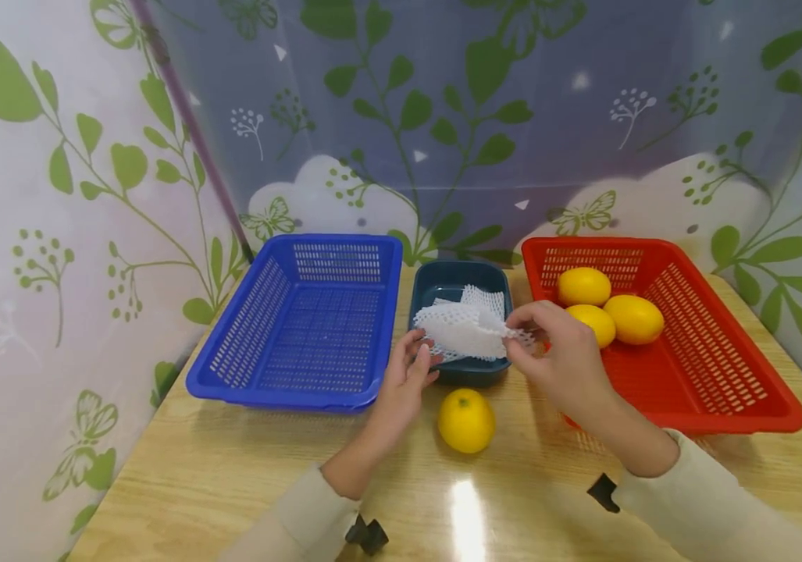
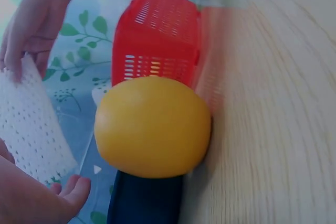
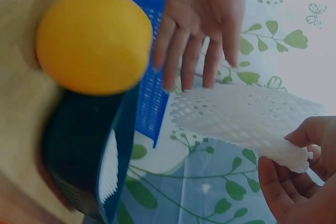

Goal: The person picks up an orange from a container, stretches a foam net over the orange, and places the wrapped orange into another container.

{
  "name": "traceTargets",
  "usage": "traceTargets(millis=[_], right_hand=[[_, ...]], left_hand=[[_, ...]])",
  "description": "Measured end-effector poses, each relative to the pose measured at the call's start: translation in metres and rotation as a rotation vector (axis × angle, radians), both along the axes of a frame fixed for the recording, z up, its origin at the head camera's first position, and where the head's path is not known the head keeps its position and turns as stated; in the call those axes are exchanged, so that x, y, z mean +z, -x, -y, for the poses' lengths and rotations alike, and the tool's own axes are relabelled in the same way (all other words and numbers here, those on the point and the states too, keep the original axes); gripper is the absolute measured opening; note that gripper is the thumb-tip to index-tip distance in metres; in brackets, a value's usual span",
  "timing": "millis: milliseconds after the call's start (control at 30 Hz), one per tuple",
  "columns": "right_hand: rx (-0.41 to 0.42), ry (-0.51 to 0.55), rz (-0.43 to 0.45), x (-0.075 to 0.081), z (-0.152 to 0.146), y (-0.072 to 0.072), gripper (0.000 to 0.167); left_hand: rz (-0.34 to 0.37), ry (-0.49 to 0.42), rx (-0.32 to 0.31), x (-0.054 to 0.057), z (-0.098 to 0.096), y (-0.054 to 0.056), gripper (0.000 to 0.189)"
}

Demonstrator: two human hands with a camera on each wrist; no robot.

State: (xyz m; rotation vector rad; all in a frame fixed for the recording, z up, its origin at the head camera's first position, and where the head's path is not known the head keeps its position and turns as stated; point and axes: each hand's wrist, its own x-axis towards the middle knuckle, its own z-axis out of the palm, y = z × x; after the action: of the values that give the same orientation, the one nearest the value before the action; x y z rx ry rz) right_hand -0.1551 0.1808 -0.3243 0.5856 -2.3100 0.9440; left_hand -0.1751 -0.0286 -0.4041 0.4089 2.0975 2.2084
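My right hand (image 1: pixel 569 355) pinches one end of a white foam net sleeve (image 1: pixel 467 328) between thumb and fingers, above a dark teal bin (image 1: pixel 474 373). The right wrist view shows that sleeve (image 3: pixel 236 116) stretched out flat and limp. At its other end is my left hand (image 1: pixel 404 378), its fingers extended; in the right wrist view the left fingers (image 3: pixel 181 51) are straight and grip nothing. More white netting (image 3: pixel 109 166) lies inside the bin. A round yellow fruit (image 1: pixel 467 421) rests on the table just in front of the bin, between my forearms.
To the left stands a blue slotted basket (image 1: pixel 200 382). On the right, a red slotted basket (image 1: pixel 759 417) holds several yellow fruits (image 1: pixel 632 319). All sit on a wooden table (image 1: pixel 183 484), with a patterned curtain (image 1: pixel 386 156) behind it.
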Motion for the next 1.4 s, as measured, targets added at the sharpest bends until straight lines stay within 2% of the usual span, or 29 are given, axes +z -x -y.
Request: traceTargets(millis=[200, 467, 567, 633, 733, 833, 1000, 1100, 1167, 1267, 1333, 1400], right_hand=[[0.051, 0.017, -0.027, -0.014, 0.005, -0.007, 0.022], [0.1, 0.037, 0.023, -0.018, 0.008, -0.017, 0.031], [0.137, 0.128, 0.054, -0.015, 0.006, -0.021, 0.034], [0.183, 0.247, 0.088, -0.012, 0.005, -0.023, 0.028], [0.236, 0.421, 0.206, -0.008, 0.004, -0.022, 0.016], [0.274, 0.542, 0.383, -0.008, 0.004, -0.015, 0.025], [0.311, 0.617, 0.7, -0.016, 0.01, -0.004, 0.047], [0.328, 0.612, 0.842, -0.02, 0.015, 0.002, 0.056], [0.342, 0.6, 0.89, -0.023, 0.016, 0.005, 0.059], [0.382, 0.57, 0.919, -0.027, 0.016, 0.008, 0.063], [0.398, 0.545, 0.929, -0.03, 0.016, 0.01, 0.063], [0.407, 0.527, 0.934, -0.033, 0.016, 0.012, 0.061]], left_hand=[[0.115, -0.133, 0.011, 0.003, -0.003, 0.004, 0.047], [0.136, -0.172, 0.018, 0.002, -0.003, 0.004, 0.032], [0.152, -0.188, 0.0, 0.003, -0.002, 0.004, 0.032], [0.162, -0.198, -0.02, 0.003, -0.001, 0.003, 0.033], [0.165, -0.219, -0.064, 0.005, 0.001, 0.001, 0.033], [0.159, -0.229, -0.116, 0.006, 0.002, 0.0, 0.033], [0.155, -0.25, -0.203, 0.006, 0.004, -0.002, 0.028], [0.147, -0.263, -0.249, 0.008, 0.005, -0.003, 0.035], [0.137, -0.261, -0.279, 0.009, 0.006, -0.004, 0.043], [0.124, -0.253, -0.319, 0.01, 0.007, -0.005, 0.051], [0.118, -0.248, -0.337, 0.01, 0.007, -0.005, 0.046], [0.124, -0.249, -0.347, 0.01, 0.007, -0.005, 0.034]])
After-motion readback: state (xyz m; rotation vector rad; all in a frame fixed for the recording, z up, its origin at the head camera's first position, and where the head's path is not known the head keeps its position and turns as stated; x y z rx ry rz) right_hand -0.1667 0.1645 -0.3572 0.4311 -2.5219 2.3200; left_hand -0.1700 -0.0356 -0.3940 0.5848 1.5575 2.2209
